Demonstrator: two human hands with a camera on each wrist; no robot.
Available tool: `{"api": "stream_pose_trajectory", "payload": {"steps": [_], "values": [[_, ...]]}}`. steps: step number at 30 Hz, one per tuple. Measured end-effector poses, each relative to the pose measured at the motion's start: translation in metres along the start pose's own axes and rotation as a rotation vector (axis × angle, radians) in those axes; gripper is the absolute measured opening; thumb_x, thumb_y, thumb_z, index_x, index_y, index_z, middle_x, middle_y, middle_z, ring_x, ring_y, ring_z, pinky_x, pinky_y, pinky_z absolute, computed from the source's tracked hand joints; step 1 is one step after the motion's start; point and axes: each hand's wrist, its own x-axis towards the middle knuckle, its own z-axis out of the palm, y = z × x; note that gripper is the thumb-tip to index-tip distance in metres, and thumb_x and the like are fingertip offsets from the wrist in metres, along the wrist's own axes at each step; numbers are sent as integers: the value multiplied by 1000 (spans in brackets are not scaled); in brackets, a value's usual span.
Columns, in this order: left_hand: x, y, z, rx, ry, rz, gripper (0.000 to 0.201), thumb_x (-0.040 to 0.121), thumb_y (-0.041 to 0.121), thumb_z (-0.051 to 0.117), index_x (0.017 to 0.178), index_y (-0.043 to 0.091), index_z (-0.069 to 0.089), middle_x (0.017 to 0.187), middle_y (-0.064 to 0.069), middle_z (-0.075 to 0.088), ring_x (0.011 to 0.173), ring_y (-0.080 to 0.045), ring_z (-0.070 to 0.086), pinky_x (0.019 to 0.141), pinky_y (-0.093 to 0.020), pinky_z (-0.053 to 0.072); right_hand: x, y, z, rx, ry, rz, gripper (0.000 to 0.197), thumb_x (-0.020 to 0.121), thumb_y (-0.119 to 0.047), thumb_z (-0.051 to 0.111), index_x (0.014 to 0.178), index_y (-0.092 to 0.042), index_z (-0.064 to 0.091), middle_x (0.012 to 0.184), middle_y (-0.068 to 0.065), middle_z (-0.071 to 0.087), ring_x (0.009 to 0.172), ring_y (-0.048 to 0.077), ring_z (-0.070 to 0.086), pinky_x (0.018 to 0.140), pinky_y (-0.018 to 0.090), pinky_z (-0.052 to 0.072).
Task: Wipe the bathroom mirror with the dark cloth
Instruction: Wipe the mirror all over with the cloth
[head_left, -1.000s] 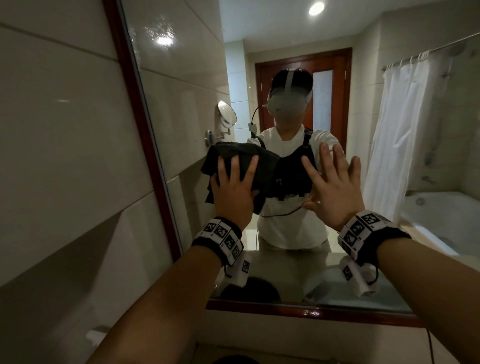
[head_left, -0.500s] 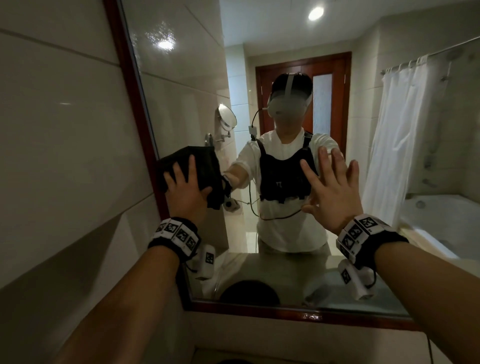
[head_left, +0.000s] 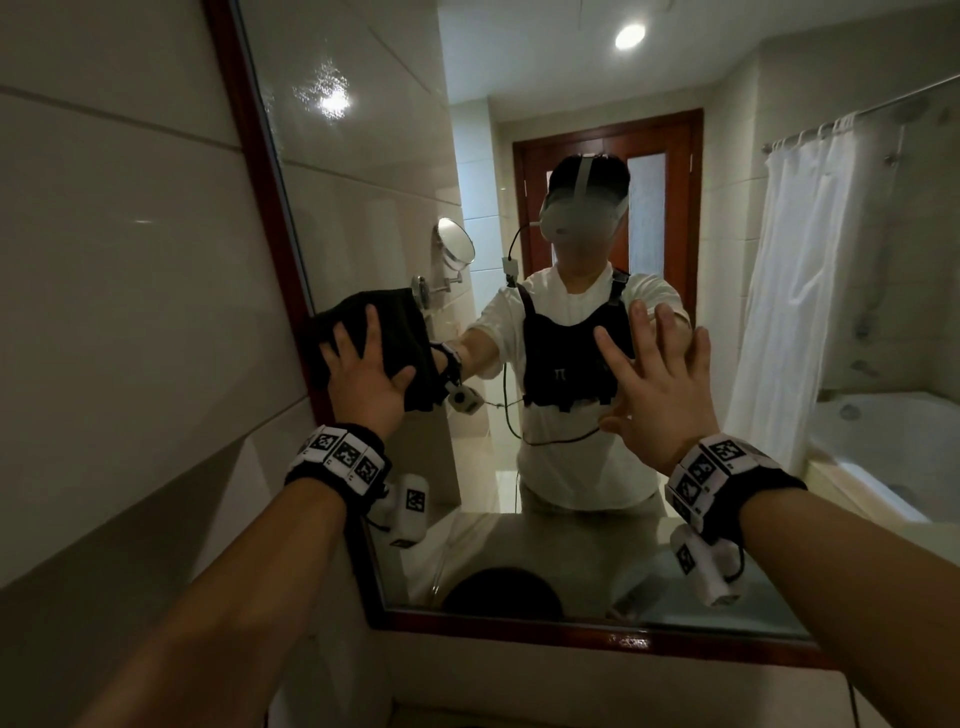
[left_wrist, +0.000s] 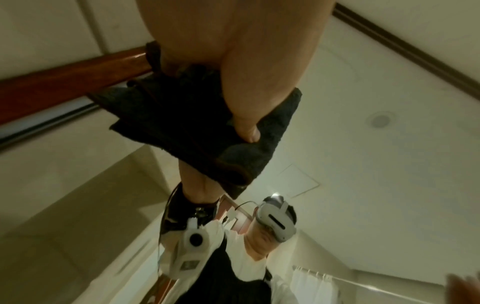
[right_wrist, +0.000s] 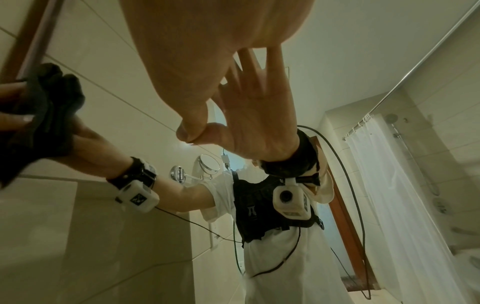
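Observation:
The dark cloth (head_left: 397, 325) lies bunched against the mirror (head_left: 374, 156) at its left edge, beside the red-brown wooden frame (head_left: 249, 130). My left hand (head_left: 363, 376) presses it flat to the glass with straight, spread fingers. In the left wrist view the thumb (left_wrist: 246, 127) lies on the cloth (left_wrist: 182, 123), which touches the frame (left_wrist: 64, 88). My right hand (head_left: 660, 379) rests flat on the glass to the right, fingers spread and holding nothing. The right wrist view shows that hand (right_wrist: 194, 51) meeting its reflection, with the cloth (right_wrist: 44, 107) far left.
A pale tiled wall (head_left: 104, 260) runs along the left of the mirror. The frame's lower rail (head_left: 623, 636) crosses below my wrists. Reflected in the glass are a round swivel mirror (head_left: 456, 241), a white shower curtain (head_left: 800, 286) and a bathtub (head_left: 883, 441).
My left hand slid the cloth leftwards across the glass from the mirror's middle to its left edge. The right hand stayed flat in the same place.

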Motion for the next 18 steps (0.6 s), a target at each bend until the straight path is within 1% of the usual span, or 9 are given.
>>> {"api": "stream_pose_trajectory", "payload": {"steps": [4,7,9,11,13,15,18], "values": [[19,13,-13,55,27,63,89,92,41,61,154,40,-3,162,-11,-3,147,-40,-3,115,-59,21,1,1,2,-1,3,2,119,69,-60,77,157,-34,1,163,10,-20,148,35,-23,114,69,7],[23,39,-16,103,45,123,84,93,40,58,155,38,1,162,-15,0,146,-44,-1,116,-59,20,2,1,3,6,10,2,118,70,-59,77,157,-34,2,163,9,-20,148,35,-23,114,69,6],[14,64,-12,163,50,206,82,93,39,57,155,39,3,162,-14,2,146,-45,0,115,-60,19,2,0,4,5,11,2,117,70,-59,77,157,-34,2,163,9,-21,148,35,-24,114,69,7],[-1,88,-2,202,28,303,81,93,39,55,154,41,1,162,-11,1,147,-43,-5,115,-62,16,2,0,4,5,7,-1,116,71,-59,75,157,-34,2,163,9,-21,148,35,-24,114,69,7],[-14,102,8,238,40,393,80,93,40,54,154,40,2,161,-10,3,147,-42,-6,115,-64,15,1,0,3,7,14,-5,114,72,-59,74,157,-34,2,163,10,-20,148,35,-23,114,69,8],[-18,104,12,262,50,416,79,94,43,53,155,39,2,161,-10,4,147,-41,-5,116,-63,16,1,0,1,4,21,-5,114,72,-58,75,157,-34,4,164,10,-17,149,36,-20,114,69,8],[-14,100,8,282,17,409,80,94,46,51,154,41,-2,162,-6,-2,148,-38,-10,117,-60,14,-1,-3,-4,-9,23,3,111,71,-58,75,157,-32,9,164,11,-14,149,38,-15,114,69,10]]}}
